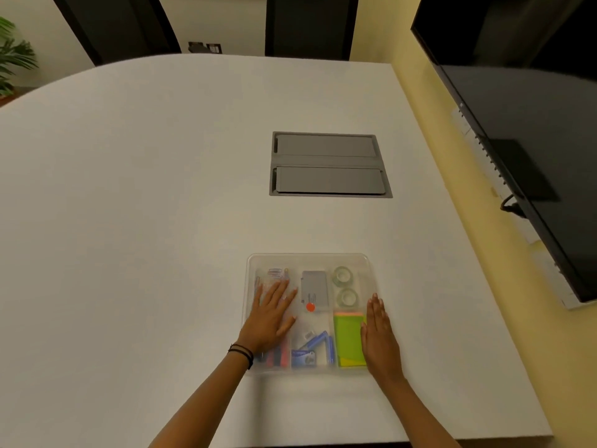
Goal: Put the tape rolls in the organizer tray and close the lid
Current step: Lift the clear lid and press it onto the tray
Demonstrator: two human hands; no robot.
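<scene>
A clear plastic organizer tray (pixel 308 259) lies on the white table near the front edge, with a translucent lid over it. Two clear tape rolls (pixel 344 275) (pixel 348 297) sit one behind the other in the tray's back right compartment, seen through the lid. My left hand (pixel 270 315) lies flat, fingers spread, on the lid's left half. My right hand (pixel 378 334) rests flat along the tray's right edge, fingers together. Neither hand holds anything.
Inside the tray are a grey stapler box (pixel 313 286), green sticky notes (pixel 349 341), blue and red markers (pixel 318 345) and paper clips. A grey cable hatch (pixel 329 164) is set into the table behind. A dark monitor (pixel 523 130) hangs on the right wall.
</scene>
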